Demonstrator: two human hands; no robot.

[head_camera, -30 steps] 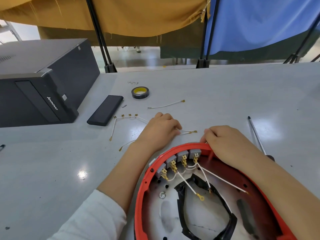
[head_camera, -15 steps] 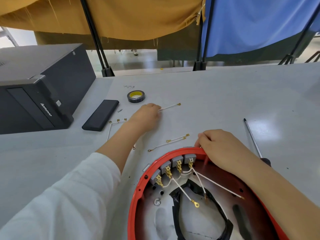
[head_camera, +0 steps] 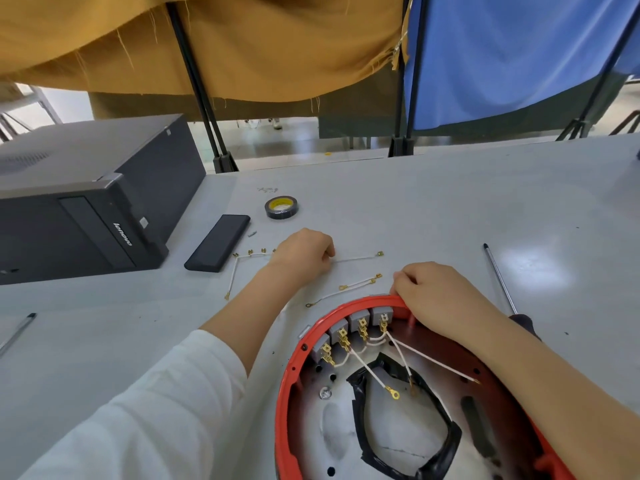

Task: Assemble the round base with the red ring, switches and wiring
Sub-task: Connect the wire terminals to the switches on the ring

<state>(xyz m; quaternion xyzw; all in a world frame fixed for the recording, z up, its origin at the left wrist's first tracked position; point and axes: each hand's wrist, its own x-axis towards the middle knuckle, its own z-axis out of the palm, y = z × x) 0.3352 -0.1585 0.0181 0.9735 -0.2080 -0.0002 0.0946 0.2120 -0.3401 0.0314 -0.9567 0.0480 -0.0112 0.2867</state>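
The round base with its red ring (head_camera: 287, 382) lies at the near right of the grey table. Several grey switches (head_camera: 360, 322) with gold terminals sit along its far inner rim, and white wires (head_camera: 433, 360) run from them over a black-edged opening. My right hand (head_camera: 440, 296) grips the ring's far edge. My left hand (head_camera: 303, 251) reaches out over the table, its fingers pinched on the end of a white wire (head_camera: 356, 258) with a gold terminal. Two more loose wires (head_camera: 349, 288) lie between my hands.
A linked chain of wires (head_camera: 239, 263) lies left of my left hand. A black flat bar (head_camera: 218, 247), a tape roll (head_camera: 281, 207) and a black computer case (head_camera: 86, 199) stand at the far left. A screwdriver (head_camera: 498, 275) lies right of the base, a pen (head_camera: 17, 329) at the left edge.
My left hand moved from beside the ring out to the far white wire and closed on its end. My right hand stayed on the ring's edge.
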